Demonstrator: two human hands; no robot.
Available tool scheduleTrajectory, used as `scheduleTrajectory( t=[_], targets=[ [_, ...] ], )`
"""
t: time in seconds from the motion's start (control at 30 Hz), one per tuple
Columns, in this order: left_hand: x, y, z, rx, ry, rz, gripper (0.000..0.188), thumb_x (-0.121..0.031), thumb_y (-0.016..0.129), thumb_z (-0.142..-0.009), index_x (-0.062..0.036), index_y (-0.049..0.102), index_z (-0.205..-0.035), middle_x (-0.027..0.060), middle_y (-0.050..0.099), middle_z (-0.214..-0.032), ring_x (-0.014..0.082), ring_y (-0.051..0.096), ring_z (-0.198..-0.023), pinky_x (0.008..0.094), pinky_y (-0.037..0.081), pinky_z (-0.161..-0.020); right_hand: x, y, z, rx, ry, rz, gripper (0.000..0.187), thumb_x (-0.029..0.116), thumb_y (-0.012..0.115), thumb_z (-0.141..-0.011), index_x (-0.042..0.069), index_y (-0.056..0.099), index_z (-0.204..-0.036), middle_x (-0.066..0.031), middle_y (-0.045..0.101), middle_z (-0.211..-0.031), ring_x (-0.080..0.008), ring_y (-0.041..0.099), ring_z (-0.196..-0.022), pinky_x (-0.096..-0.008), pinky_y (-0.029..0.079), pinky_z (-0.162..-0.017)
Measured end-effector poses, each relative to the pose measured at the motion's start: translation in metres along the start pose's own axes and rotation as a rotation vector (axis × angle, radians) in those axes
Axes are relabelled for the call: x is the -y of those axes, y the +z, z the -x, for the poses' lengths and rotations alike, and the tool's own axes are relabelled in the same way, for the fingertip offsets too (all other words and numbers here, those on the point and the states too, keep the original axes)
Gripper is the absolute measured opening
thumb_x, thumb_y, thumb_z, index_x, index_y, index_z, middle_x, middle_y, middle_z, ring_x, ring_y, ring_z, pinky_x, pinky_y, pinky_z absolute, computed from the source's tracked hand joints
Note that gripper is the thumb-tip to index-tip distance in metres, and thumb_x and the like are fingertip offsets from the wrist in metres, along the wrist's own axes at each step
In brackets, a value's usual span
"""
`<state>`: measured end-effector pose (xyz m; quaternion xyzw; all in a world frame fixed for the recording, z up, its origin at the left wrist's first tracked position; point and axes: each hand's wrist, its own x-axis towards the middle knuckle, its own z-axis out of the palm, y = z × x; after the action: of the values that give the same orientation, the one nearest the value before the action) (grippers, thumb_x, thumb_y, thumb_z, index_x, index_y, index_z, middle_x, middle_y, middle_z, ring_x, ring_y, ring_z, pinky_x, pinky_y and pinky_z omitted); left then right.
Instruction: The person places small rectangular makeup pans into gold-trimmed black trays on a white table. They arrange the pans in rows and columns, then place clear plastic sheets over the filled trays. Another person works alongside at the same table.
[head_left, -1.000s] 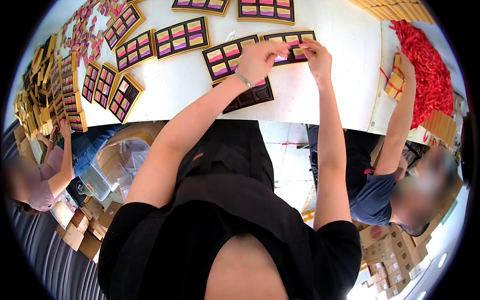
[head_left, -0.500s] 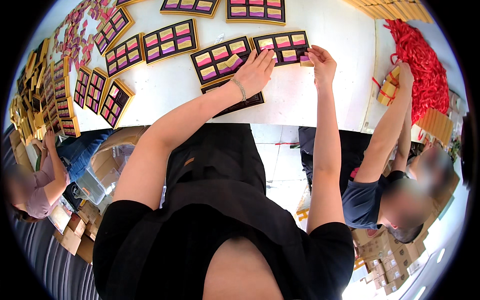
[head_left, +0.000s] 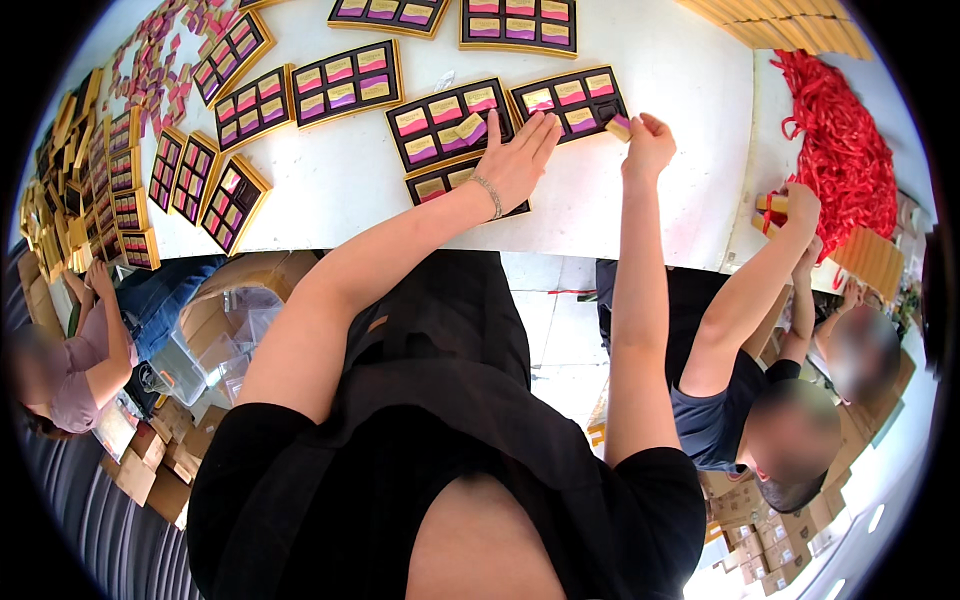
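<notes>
My left hand (head_left: 515, 165) lies flat with fingers stretched out. Its fingertips reach the near edge of a black-and-gold tray box (head_left: 590, 98) of small wrapped pieces in pink, purple and gold; one compartment at its right shows dark. A small gold-and-purple wrapped piece (head_left: 619, 127) is pinched in my right hand (head_left: 650, 148), by that box's near right corner. Left of it, another box (head_left: 430, 136) has a tilted piece (head_left: 470, 128) lying over its lower row. A third box (head_left: 430, 189) sits partly hidden below that one and my left hand.
More filled boxes (head_left: 346, 82) spread across the white table (head_left: 690, 130). Loose wrapped pieces (head_left: 150, 75) and stacked boxes lie far left. A red ribbon heap (head_left: 840, 150) is at right, where a co-worker's hands (head_left: 803, 210) hold a ribboned gold box.
The box by my hands has turned slightly. My left hand has shifted a little right and nearer; my right hand and its piece have come slightly nearer. The co-worker's hands at right have moved nearer.
</notes>
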<state>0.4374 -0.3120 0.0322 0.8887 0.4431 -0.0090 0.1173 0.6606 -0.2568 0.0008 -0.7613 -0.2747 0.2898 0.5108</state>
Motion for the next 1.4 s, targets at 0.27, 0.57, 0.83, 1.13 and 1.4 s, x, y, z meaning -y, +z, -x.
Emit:
scheduleTrajectory(
  t=[0.27,0.57,0.83,1.13,1.4],
  targets=[
    [0.010,-0.035,0.018,-0.109,-0.272,0.050,0.063,-0.036,0.053,-0.093,-0.0034,0.035,-0.144,0.0107,0.029,-0.153,0.0215,0.024,-0.143,0.0690,0.018,-0.106,-0.006,0.000,0.014,-0.100,-0.043,0.033,0.017,-0.003,0.064,-0.080,-0.006,0.061,-0.097,-0.0124,0.061,-0.092,-0.0190,0.060,-0.079,-0.0294,0.051,-0.069],
    [0.047,-0.018,0.048,0.049,-0.108,-0.057,0.078,-0.057,0.048,-0.089,-0.0104,0.028,-0.148,0.0028,0.021,-0.157,0.0180,0.019,-0.144,0.0707,0.014,-0.107,-0.010,0.016,0.038,-0.108,-0.309,0.419,0.024,-0.002,0.054,-0.087,-0.004,0.062,-0.109,-0.0208,0.055,-0.121,-0.0316,0.059,-0.106,-0.0365,0.050,-0.086],
    [0.054,-0.009,0.048,0.025,-0.042,0.054,0.090,-0.062,0.048,-0.087,-0.0031,0.020,-0.150,0.0124,0.013,-0.158,0.0231,0.014,-0.146,0.0658,0.012,-0.110,0.002,-0.026,0.048,0.343,-1.015,0.920,0.048,-0.011,0.051,-0.079,0.003,0.059,-0.125,-0.0177,0.056,-0.127,-0.0318,0.054,-0.112,-0.0373,0.047,-0.093],
    [0.063,-0.007,0.053,0.033,0.056,0.034,0.089,-0.060,0.050,-0.086,-0.0045,0.021,-0.150,0.0099,0.015,-0.158,0.0220,0.015,-0.146,0.0653,0.012,-0.110,-0.015,-0.007,0.063,0.112,-1.024,0.963,0.037,0.000,0.061,-0.078,0.000,0.061,-0.115,-0.0122,0.059,-0.109,-0.0273,0.056,-0.091,-0.0353,0.048,-0.075],
    [0.075,-0.003,0.053,0.015,0.103,0.051,0.085,-0.057,0.051,-0.087,-0.0102,0.020,-0.151,0.0061,0.015,-0.159,0.0185,0.016,-0.146,0.0652,0.012,-0.111,-0.007,-0.013,0.047,0.027,-1.190,0.921,0.025,0.028,0.069,-0.083,0.008,0.067,-0.097,-0.0021,0.059,-0.089,-0.0215,0.055,-0.081,-0.0366,0.043,-0.070]
  ],
)
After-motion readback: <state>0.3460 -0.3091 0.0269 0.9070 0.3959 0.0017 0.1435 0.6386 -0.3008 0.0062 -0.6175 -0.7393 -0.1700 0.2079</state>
